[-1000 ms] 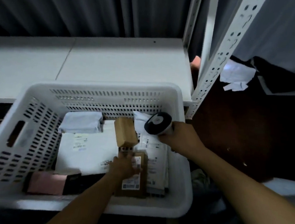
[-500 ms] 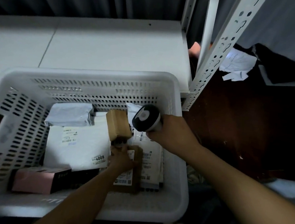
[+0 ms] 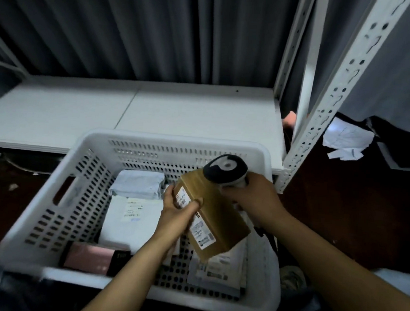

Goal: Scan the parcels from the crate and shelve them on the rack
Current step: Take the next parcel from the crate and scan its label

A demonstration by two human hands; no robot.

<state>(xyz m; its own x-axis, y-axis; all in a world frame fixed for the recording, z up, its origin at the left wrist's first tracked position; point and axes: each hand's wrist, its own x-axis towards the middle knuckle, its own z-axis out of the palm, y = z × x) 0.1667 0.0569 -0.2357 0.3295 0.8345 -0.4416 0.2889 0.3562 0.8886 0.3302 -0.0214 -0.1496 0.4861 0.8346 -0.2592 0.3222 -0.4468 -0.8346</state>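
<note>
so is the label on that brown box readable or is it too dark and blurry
Head view: dim throughout; the label on the brown box is smeared and its print cannot be read. Same view: the crate is motion-blurred along its near rim.

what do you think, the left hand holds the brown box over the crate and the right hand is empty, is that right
Not quite. In the head view the right hand is not empty: it grips a handheld scanner. The left hand does hold the brown box over the crate.

Past the crate wall [image 3: 175, 150], shelf board [image 3: 177, 114] lies open; rack upright [image 3: 325, 110] flanks right.
</note>
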